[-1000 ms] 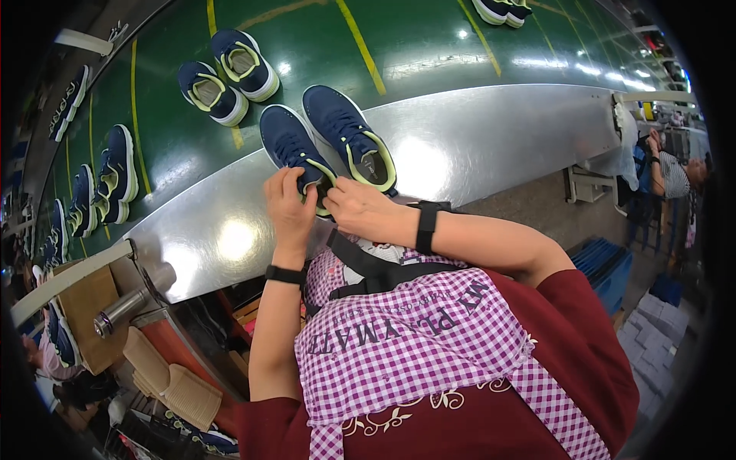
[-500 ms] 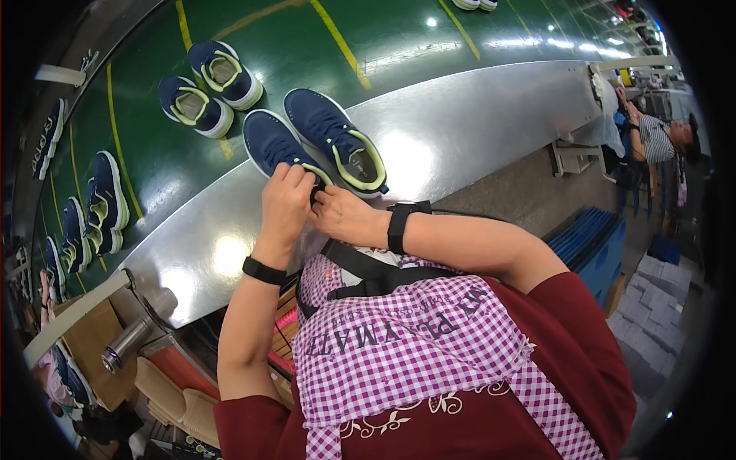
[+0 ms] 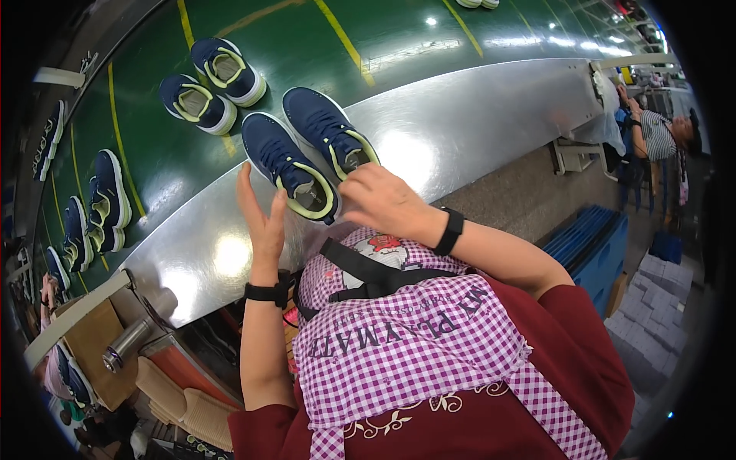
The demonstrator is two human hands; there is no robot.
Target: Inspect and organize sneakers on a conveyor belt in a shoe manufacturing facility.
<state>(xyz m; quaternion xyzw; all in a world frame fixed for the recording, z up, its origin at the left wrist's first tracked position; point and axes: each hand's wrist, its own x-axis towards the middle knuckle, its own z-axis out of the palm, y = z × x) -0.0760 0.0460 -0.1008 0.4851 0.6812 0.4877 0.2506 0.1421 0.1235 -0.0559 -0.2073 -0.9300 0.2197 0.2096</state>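
Both hands are working at the near pair of navy mesh trainers with lime-yellow collars. The left hand (image 3: 259, 218) is hanging open, palm turned toward the nearer navy trainer (image 3: 290, 167) and just beside its heel, gripping nothing. The right hand (image 3: 383, 201) is curling loosely over the heel end of the farther navy trainer (image 3: 330, 132); whether its fingers are actually pinching the collar is hidden by the knuckles.

The two trainers are lying side by side, heels toward the person, straddling the line where the green conveyor belt (image 3: 399, 31) is meeting the brushed steel table (image 3: 491, 115). That placement looks like the main risk: with heels on the steel and toes on the belt, a moving belt could be twisting the pair askew or dragging one trainer off ahead of the other. With the left hand off the trainer, nothing is steadying the nearer one, so a tug from the right hand could be knocking it toward the table edge and the person's checked apron (image 3: 414, 345).

A second pair of navy trainers (image 3: 211, 84) is sitting close behind, near enough for the pairs to get bumped together.
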